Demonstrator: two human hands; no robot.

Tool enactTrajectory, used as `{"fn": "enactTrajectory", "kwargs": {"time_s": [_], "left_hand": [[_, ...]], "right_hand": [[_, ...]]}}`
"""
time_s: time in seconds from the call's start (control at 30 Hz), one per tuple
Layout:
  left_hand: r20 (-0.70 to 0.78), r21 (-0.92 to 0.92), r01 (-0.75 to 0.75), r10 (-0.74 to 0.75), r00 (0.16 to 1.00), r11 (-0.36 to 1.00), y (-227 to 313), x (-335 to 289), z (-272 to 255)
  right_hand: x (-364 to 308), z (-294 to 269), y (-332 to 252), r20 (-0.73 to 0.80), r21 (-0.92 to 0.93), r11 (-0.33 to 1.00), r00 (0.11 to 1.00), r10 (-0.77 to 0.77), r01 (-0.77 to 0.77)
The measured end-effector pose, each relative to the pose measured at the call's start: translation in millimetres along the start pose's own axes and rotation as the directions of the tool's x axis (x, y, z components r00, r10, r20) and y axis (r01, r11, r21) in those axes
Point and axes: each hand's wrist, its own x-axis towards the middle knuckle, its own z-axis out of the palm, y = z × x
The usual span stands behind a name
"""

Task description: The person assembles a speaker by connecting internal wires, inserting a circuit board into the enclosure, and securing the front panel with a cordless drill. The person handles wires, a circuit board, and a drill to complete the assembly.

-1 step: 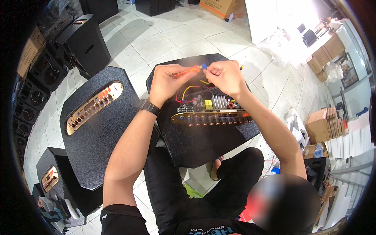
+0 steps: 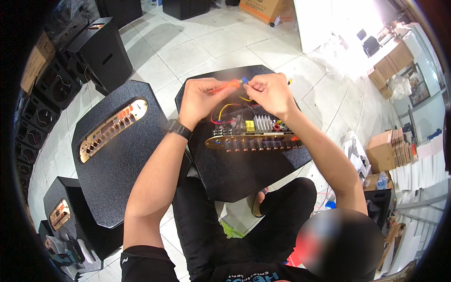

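Observation:
Above the black speaker cabinet (image 2: 235,176), my left hand (image 2: 202,96) is closed around a slim orange, pen-like thing (image 2: 225,87). Its tip meets a small blue piece (image 2: 245,80) that looks like a connector. My right hand (image 2: 270,91) pinches at that blue piece, fingers closed. Under both hands an amplifier panel (image 2: 221,142) lies out of the cabinet, its row of knobs toward me. The circuit board behind it carries a finned heat sink (image 2: 263,123) and a yellow block (image 2: 250,126). Yellow, red and black wires (image 2: 221,113) loop from it; my hands hide part of them.
To the left stands another black cabinet (image 2: 122,183) with a gold knob panel (image 2: 112,129). A smaller cabinet (image 2: 89,225) sits lower left. Speakers (image 2: 61,89) line the left wall. Cardboard boxes (image 2: 381,150) are stacked on the right. Pale tiles (image 2: 211,42) cover the floor.

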Motion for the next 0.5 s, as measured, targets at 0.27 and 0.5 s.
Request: {"fn": "enactTrajectory", "kwargs": {"time_s": [0.27,0.5], "left_hand": [[-0.004,0.004,-0.008,0.008,1.000,1.000,-3.6,1.7,0.8],[-0.002,0.043,-0.079,0.079,0.997,0.996,-5.0,2.0,1.1]], "right_hand": [[1.1,0.4,-1.7,0.013,0.000,1.000,1.000,0.025,-0.025],[1.1,-0.5,-1.3,0.007,-0.035,0.999,1.000,-0.013,0.013]]}}
